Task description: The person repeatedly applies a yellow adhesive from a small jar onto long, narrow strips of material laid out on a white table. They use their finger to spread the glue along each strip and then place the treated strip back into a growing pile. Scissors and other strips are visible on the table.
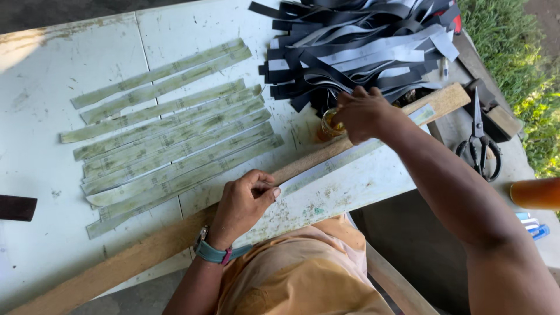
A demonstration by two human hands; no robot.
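Note:
My left hand (pixel 245 201) pinches one end of a long pale strip (pixel 344 160) that lies along a wooden plank (pixel 146 251) on the white table (pixel 41 87). A teal watch is on that wrist. My right hand (pixel 363 112) reaches across to a small glass jar of yellow-brown liquid (pixel 328 124) standing by the plank; its fingers are closed at the jar's mouth, and whatever they may hold is hidden. Several glue-coated greenish strips (pixel 169 140) lie side by side on the table to the left.
A heap of black and grey strips (pixel 356 46) sits at the far right of the table. Black scissors (pixel 479 137) lie on a board to the right. An orange bottle (pixel 535 193) is at the right edge, grass beyond.

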